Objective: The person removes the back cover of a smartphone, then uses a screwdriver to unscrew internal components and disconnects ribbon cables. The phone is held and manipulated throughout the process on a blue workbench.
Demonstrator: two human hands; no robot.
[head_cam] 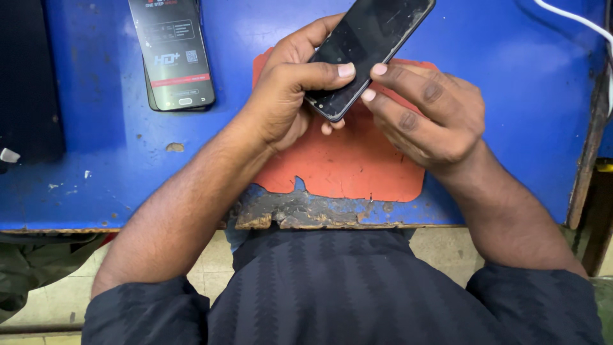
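Two hands clamp one black phone (367, 48) above the orange mat (348, 160): left hand (287, 96) gripping its side, right hand (428, 112) pinching the lower corner, near the blue table (511, 96) front edge

Left hand (287, 96) curled, gripping; right hand (428, 115) fingers (383, 96) pinching.
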